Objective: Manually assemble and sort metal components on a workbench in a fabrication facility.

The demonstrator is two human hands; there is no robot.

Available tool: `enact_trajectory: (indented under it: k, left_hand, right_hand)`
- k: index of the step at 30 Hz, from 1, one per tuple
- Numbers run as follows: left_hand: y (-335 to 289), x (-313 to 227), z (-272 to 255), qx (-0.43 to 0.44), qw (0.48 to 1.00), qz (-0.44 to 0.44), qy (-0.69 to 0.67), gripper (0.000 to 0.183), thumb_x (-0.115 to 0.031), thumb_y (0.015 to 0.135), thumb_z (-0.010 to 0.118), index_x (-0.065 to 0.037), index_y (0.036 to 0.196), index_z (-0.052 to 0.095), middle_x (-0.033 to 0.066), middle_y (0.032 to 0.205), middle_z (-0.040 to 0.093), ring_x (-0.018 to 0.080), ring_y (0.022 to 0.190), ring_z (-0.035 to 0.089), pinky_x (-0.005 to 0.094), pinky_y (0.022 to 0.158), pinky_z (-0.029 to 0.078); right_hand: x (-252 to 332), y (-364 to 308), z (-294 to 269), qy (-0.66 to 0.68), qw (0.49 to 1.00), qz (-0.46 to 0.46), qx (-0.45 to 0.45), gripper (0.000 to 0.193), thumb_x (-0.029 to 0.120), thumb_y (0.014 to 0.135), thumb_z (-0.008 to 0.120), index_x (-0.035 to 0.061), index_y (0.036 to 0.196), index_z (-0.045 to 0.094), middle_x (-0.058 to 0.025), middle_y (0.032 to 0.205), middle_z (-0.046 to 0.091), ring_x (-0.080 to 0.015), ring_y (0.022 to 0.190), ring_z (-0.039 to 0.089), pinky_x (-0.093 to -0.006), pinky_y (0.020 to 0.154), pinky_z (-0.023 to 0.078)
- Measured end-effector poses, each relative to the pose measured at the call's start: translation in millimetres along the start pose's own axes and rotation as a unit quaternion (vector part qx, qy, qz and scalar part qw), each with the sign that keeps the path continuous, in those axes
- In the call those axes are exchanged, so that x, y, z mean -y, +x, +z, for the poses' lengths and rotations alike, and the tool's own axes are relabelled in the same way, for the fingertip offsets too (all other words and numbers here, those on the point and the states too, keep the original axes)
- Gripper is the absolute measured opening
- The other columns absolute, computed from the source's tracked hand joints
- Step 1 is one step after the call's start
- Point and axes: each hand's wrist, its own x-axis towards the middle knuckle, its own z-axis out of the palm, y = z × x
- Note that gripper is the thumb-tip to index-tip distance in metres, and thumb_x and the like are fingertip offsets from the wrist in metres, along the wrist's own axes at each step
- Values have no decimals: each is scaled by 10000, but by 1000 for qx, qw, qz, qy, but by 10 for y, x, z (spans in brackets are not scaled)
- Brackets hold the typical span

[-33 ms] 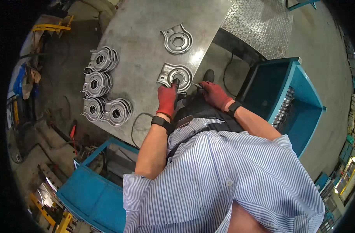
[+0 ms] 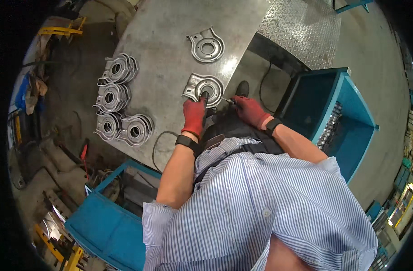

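A stamped metal bracket [image 2: 208,88] with a round ring-shaped end and a flat tab lies near the table's right edge. My left hand [image 2: 195,114], in a red glove with dark fingertips, grips its near side, the fingers reaching to the central hole. In my right hand [image 2: 250,110], also gloved, is a slim hand tool [image 2: 229,100], its thin tip pointing at the bracket's right rim. I cannot tell whether the tip touches the metal. Farther up the table lies a second bracket [image 2: 207,45] of the same shape, apart from both hands.
Several stacks of like brackets [image 2: 110,97] stand along the left of the metal table [image 2: 163,74]. At my right is a blue bin [image 2: 351,124] with metal parts inside. A blue cart [image 2: 108,226] stands at lower left. A cable [image 2: 156,147] hangs by the table's near edge.
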Motion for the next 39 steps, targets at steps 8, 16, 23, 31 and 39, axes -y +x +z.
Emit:
enact_trajectory:
  k: [8,16,23,31,39]
  left_hand:
    - [-15,-122,-57,29,999,-5,-36,470,-370,763,713,90,807,629,291,815,631,440,836,614,461,709,474]
    - [96,67,77,35,999,0,-24,441,-369,774,697,66,831,650,279,852,637,433,871,613,461,725,478]
    - [-82,-287,-147,34,999,-18,-11,420,-340,770,700,71,840,648,280,870,639,422,890,617,453,737,483]
    - [37,-31,30,22,1000,-9,7,455,-376,752,719,62,853,642,275,896,641,418,899,620,459,754,483]
    - [-33,-53,-8,-7,999,19,-31,456,-389,757,711,58,804,635,275,843,631,440,866,608,473,743,480]
  right_hand:
    - [-1,34,-34,9,999,-23,-25,408,44,736,576,27,1143,563,-219,992,626,-393,940,596,-435,821,489]
    - [-62,34,-9,-17,999,-40,-17,370,55,758,560,26,1127,573,-210,998,628,-390,924,601,-431,801,492]
    - [-23,36,-50,-20,999,-31,-14,385,77,754,595,38,1136,573,-205,1006,628,-382,937,599,-427,800,492]
    - [51,76,-106,-16,999,-18,22,394,76,768,599,49,1160,564,-198,1048,624,-377,979,592,-419,834,484]
    - [-30,86,-95,-5,1000,-25,3,424,93,773,615,40,1186,532,-205,1102,605,-390,1027,569,-430,857,472]
